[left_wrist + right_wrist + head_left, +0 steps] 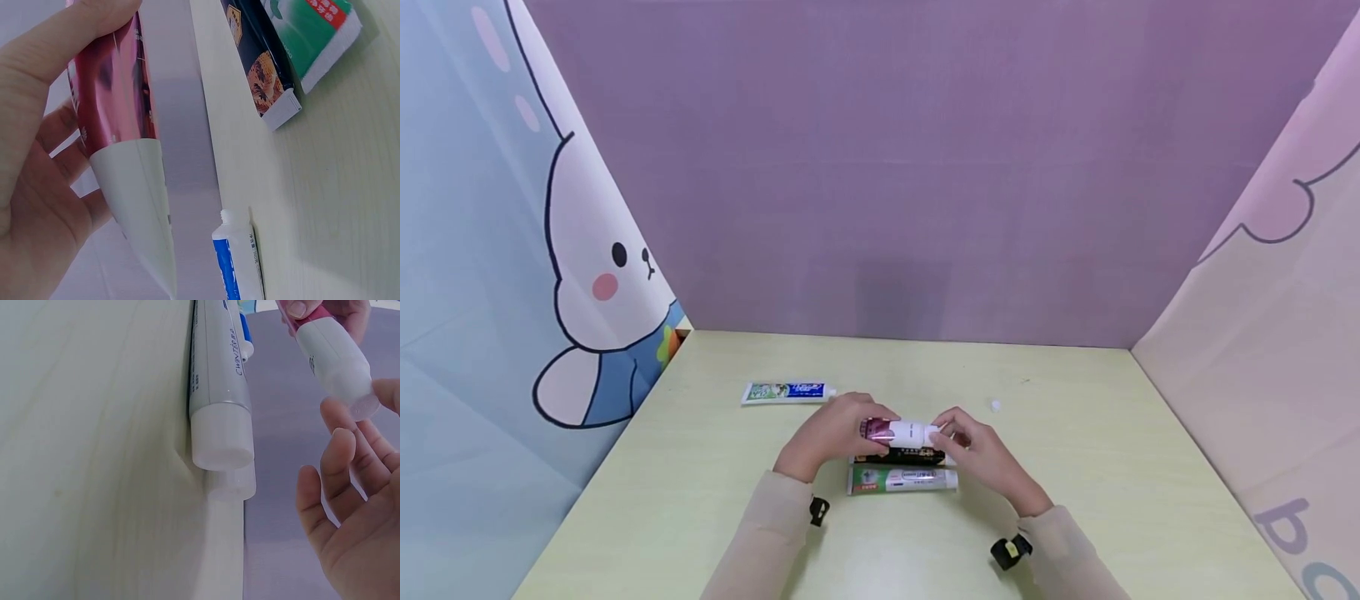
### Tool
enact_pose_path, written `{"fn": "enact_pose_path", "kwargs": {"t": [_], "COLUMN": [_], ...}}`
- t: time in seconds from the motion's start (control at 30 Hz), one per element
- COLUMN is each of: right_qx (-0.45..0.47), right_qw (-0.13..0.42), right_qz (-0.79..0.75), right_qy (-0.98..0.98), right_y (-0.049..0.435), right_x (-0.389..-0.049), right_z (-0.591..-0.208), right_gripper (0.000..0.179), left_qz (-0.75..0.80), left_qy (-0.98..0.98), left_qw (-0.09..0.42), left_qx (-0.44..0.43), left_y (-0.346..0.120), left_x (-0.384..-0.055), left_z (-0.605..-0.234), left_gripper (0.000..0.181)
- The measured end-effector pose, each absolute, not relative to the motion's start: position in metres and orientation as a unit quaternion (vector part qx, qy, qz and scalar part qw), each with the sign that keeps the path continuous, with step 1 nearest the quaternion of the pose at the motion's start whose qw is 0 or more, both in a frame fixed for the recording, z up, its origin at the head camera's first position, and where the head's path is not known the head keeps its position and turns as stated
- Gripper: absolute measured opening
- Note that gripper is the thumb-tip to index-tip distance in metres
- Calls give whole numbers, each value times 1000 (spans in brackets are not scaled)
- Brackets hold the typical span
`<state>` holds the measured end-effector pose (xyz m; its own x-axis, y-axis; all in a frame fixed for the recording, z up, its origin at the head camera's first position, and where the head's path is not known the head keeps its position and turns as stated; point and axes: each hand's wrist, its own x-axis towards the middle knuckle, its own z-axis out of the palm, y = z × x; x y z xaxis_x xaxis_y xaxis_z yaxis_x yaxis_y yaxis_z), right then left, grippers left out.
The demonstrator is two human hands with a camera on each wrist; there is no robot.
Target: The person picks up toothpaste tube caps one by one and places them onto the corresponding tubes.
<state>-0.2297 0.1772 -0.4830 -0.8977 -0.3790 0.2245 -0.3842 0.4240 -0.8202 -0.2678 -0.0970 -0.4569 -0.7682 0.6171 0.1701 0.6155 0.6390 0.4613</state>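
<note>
My left hand (841, 429) grips a pink-and-white toothpaste tube (115, 87) around its printed body, holding it raised over the table. At the tube's other end, the thumb and index finger of my right hand (362, 506) pinch the white cap (364, 407); its remaining fingers are bent and spread. Below the held tube lies a black toothpaste tube (898, 457), partly hidden by it in the head view. Closer to me is a green-and-white toothpaste tube (917, 480), lying parallel to the black one with its cap toward the right.
A blue, green and white toothpaste tube (786, 392) lies farther back on the left, its narrow white nozzle (225, 216) uncovered. A small white cap (996, 406) lies on the pale wooden table (1097, 467) at the back right. Printed cloth walls (880, 167) border the table.
</note>
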Motion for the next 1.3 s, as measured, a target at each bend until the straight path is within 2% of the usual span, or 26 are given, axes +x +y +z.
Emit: {"fn": "enact_pose_path", "kwargs": {"t": [0.43,0.63,0.83,0.97,1.17,1.3], "right_qx": [207,234,263,283,294,285], "right_qw": [-42,-8,32,52,60,62], "right_qz": [495,482,478,469,462,462], "right_qy": [-843,-844,-837,-835,-835,-838], "right_y": [178,177,176,174,167,167], "right_x": [-230,-229,-228,-223,-209,-210], "right_z": [-483,-484,-486,-479,-452,-453], "right_gripper": [22,19,32,33,29,29], "left_qz": [256,259,258,258,260,261], "left_qy": [903,901,902,902,902,902], "left_qw": [-4,-7,-8,-8,-10,-9], "left_qx": [344,347,345,346,345,344], "left_y": [-97,-98,-97,-97,-96,-96], "left_x": [-267,-266,-266,-266,-266,-267], "left_z": [-458,-460,-461,-460,-460,-459], "left_gripper": [42,43,43,43,42,42]}}
